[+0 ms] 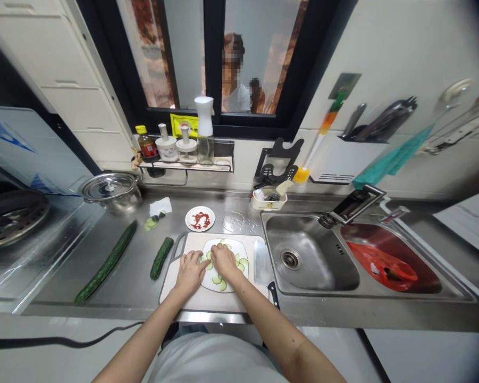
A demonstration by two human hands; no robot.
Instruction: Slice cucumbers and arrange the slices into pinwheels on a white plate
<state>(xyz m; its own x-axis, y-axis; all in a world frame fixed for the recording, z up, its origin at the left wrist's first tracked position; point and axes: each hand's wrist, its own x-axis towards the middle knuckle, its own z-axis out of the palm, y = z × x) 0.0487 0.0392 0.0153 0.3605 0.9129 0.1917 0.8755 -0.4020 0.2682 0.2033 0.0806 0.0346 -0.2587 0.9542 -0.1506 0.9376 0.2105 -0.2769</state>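
Observation:
A white squarish plate (pixel 215 287) lies on the cutting board (pixel 183 298), with thin green-edged cucumber slices (pixel 242 261) arranged around it in fans. My left hand (pixel 190 270) rests at the plate's left edge, fingers bent and thumb apart, close to some slices. Over the plate's upper middle, my right hand (pixel 223 260) points its closed fingertips down among the slices; the fingertips are partly hidden. A cleaver (pixel 262 261) with a black handle lies along the board's right side. Left of the board is a cut cucumber piece (pixel 161 258).
A long cucumber (pixel 107 261) lies farther left. Behind the board stands a small plate (pixel 200 219) of red chopped bits; cucumber scraps (pixel 151 223) lie near a white tissue. A lidded steel pot (pixel 111 192) is at back left. The double sink (pixel 313 252) borders the board's right.

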